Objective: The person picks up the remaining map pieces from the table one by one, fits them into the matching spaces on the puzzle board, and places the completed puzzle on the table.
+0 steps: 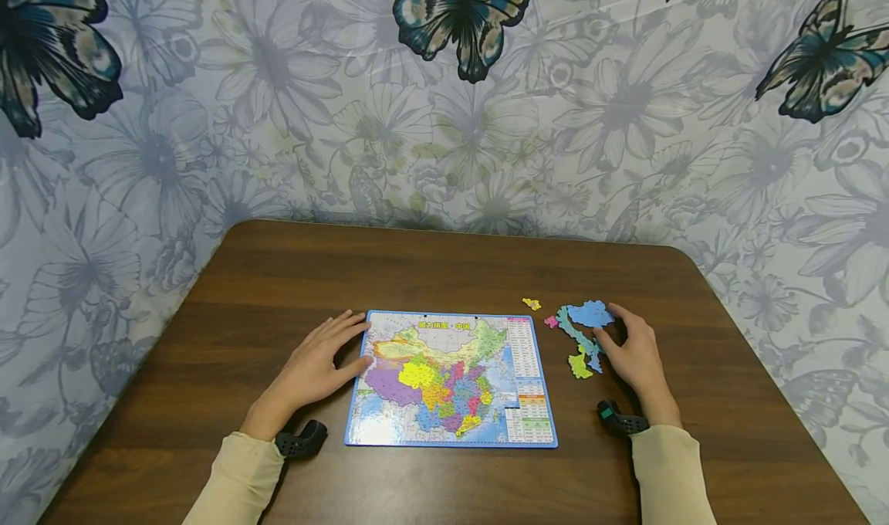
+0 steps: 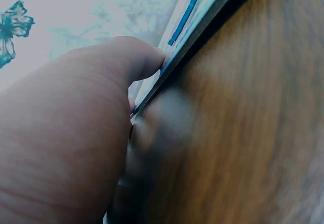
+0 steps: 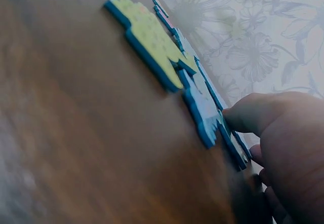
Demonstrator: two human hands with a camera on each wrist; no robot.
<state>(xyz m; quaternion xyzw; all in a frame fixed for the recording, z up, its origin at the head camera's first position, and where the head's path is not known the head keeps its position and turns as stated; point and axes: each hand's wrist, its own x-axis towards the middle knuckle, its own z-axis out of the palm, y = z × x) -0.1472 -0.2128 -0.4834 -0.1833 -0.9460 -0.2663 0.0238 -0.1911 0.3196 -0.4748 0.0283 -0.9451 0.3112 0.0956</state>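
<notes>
A puzzle board [image 1: 546, 401] with a coloured map of China lies on the table. At its left edge rests my left hand [image 1: 316, 364], with extended fingers by the upper corner and the thumb on the rim. In the left wrist view, the thumb [image 2: 134, 57] meets the board's edge [image 2: 195, 36]. To the right of the board is a cluster of map puzzle pieces, with a blue piece [image 1: 589, 313] at the top. My right hand [image 1: 635, 351] is at the cluster, index fingertip by the blue piece's right edge. Its thumb [image 3: 243, 112] touches the pieces in the right wrist view.
A yellow-green piece [image 1: 579, 364] lies at the cluster's lower end, a pink one [image 1: 552, 322] at its left. A small yellow piece [image 1: 531, 304] sits apart near the board's top right corner. The wooden table [image 1: 444, 266] reaches back to a patterned floral backdrop [image 1: 486, 139].
</notes>
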